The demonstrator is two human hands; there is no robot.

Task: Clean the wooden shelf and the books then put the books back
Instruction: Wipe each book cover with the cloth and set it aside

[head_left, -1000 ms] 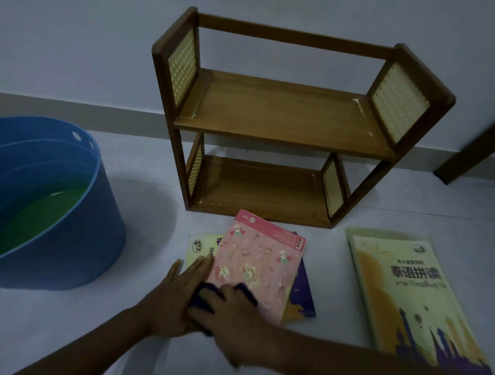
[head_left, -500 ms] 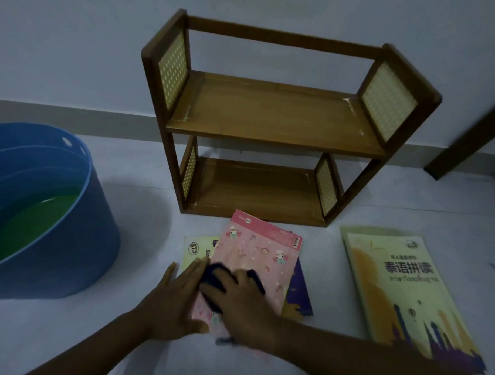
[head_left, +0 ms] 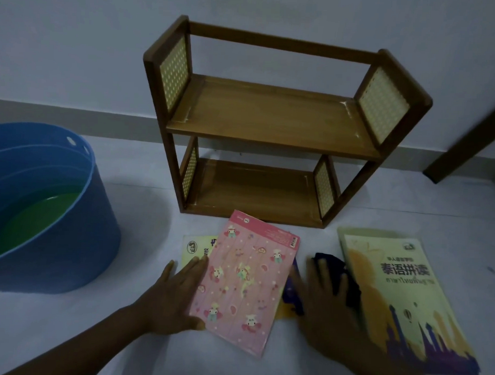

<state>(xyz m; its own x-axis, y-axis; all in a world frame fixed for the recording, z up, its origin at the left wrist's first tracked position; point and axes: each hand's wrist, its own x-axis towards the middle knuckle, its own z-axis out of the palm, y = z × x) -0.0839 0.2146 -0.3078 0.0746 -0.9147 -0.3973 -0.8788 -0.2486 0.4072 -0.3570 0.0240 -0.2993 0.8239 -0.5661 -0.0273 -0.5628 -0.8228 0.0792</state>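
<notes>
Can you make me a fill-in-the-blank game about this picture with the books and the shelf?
1. The left hand rests on the edge of the ____ book.
2. The right hand presses a dark ____ onto the floor.
3. Both boards of the wooden shelf hold ____ books.
4. The big tub at the left is coloured ____.

Missing words: pink; cloth; no; blue
</notes>
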